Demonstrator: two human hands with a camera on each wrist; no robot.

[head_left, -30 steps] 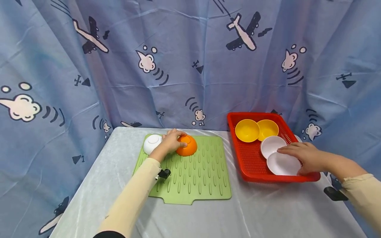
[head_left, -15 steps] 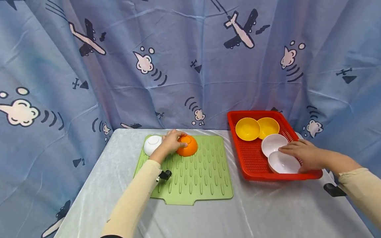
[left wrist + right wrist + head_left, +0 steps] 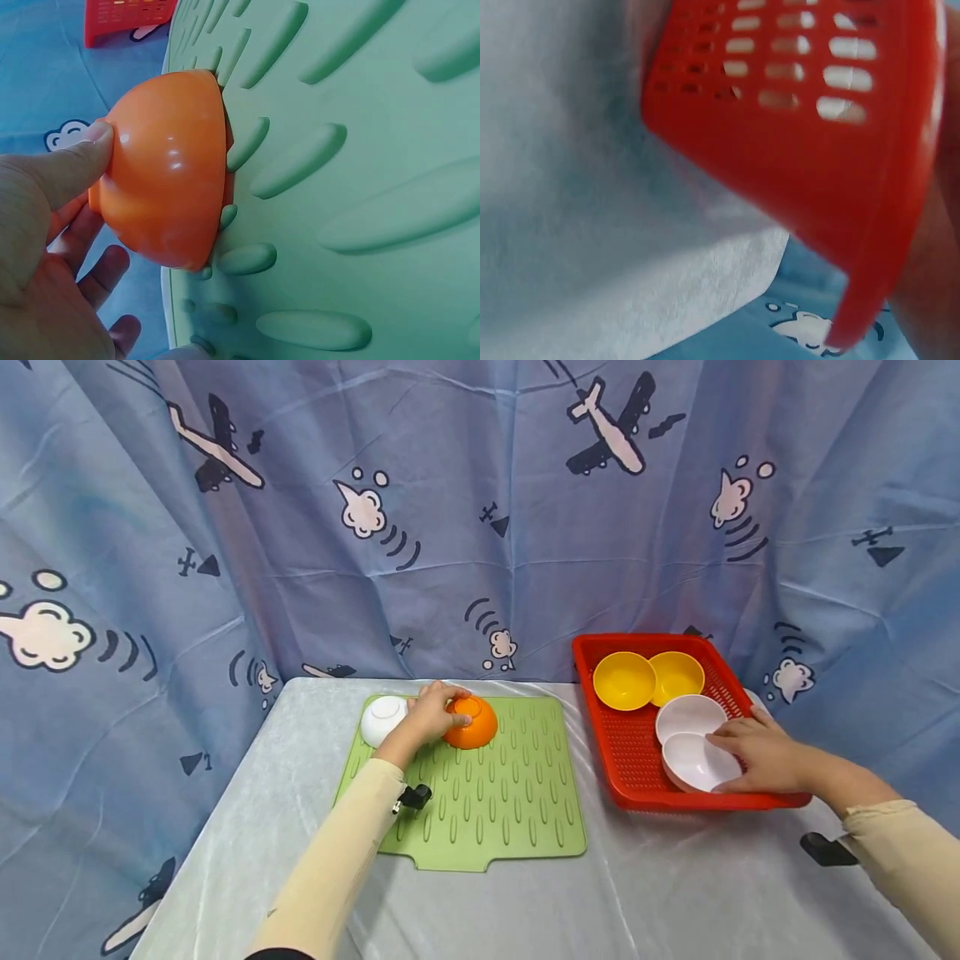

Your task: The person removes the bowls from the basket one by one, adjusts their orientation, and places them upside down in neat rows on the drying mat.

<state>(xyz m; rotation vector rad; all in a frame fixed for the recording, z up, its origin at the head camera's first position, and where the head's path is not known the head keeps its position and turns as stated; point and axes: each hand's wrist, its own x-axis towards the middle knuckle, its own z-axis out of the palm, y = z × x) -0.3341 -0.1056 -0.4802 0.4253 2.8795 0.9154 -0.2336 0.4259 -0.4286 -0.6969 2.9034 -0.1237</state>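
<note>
My left hand (image 3: 430, 717) pinches the foot of an upside-down orange bowl (image 3: 480, 727) on the green drying mat (image 3: 517, 810). In the left wrist view, thumb and fingers hold the orange bowl (image 3: 169, 172) with its rim against the mat's ridges. Left of it sits an upside-down white bowl (image 3: 382, 720). My right hand (image 3: 768, 756) reaches into the red basket (image 3: 626, 764) and holds the near white bowl (image 3: 693, 764) by its right side, thumb at the near edge. The right wrist view shows mostly the basket's outer wall (image 3: 780, 165); the fingers are hidden there.
Two yellow bowls (image 3: 624, 681) and another white bowl (image 3: 688, 717) lie upright in the basket's far and right parts. A pale cloth covers the table (image 3: 540, 910). A blue airplane-print curtain (image 3: 420, 602) hangs right behind it.
The right hand and the near white bowl have shifted slightly left inside the basket. The left hand and orange bowl stay in place; the head view has moved a little.
</note>
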